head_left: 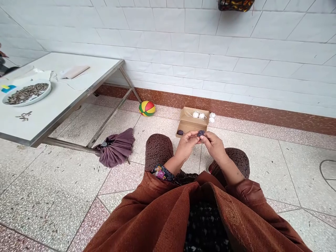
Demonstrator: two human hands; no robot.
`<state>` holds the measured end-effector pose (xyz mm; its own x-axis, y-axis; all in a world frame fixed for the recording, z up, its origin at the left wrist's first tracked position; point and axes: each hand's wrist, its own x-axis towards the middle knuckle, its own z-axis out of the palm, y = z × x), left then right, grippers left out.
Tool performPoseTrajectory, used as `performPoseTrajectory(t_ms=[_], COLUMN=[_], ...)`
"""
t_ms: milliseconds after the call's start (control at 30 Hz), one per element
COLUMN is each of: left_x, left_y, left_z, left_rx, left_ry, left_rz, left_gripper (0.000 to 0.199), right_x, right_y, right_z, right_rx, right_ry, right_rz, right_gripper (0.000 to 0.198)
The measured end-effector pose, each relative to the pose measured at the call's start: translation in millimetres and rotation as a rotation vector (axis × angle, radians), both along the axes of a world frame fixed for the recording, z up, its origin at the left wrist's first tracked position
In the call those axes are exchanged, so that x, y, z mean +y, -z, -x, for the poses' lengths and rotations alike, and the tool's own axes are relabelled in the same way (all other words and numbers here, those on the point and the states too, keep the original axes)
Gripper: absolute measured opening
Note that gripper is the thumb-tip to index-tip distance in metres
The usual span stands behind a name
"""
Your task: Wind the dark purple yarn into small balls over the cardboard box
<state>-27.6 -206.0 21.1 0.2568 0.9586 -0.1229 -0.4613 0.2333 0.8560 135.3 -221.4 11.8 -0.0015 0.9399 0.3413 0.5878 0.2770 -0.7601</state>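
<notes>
Both the left hand and the right hand pinch one small dark bundle between them, near an open cardboard box on the floor, where a light, even grip would probably stop it slipping loose.

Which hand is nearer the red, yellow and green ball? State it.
Left. The left hand is right of the ball, nearer the camera; the right hand is farther right.
</notes>
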Motion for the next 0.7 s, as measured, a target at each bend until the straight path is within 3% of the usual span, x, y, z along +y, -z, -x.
performPoseTrajectory(t_ms=[200, 467, 600, 700], left_x=[5.2, 2.8, 4.2, 4.8], left_y=[2.5, 2.9, 3.4, 2.7], left_z=[9.3, 6.9, 6.2, 7.5], left_rx=[0.045, 0.09, 0.096, 0.168], left_ry=[0.022, -0.033, -0.086, -0.115], left_rz=[0.022, -0.007, 0.037, -0.016], left_gripper=[0.049, 0.039, 0.033, 0.034], right_x=[-2.7, -12.0, -21.8, -24.4], right_y=[-0.4, -5.1, -17.8, -32.9], right_z=[-3.7, 1.2, 0.6, -0.9], right_rx=[-0.079, -0.181, -0.235, -0.203], right_ry=[-0.068, -0.061, -0.129, -0.179], right_rz=[-0.049, -0.031, -0.013, -0.048], right_gripper=[0.047, 0.032, 0.026, 0.025])
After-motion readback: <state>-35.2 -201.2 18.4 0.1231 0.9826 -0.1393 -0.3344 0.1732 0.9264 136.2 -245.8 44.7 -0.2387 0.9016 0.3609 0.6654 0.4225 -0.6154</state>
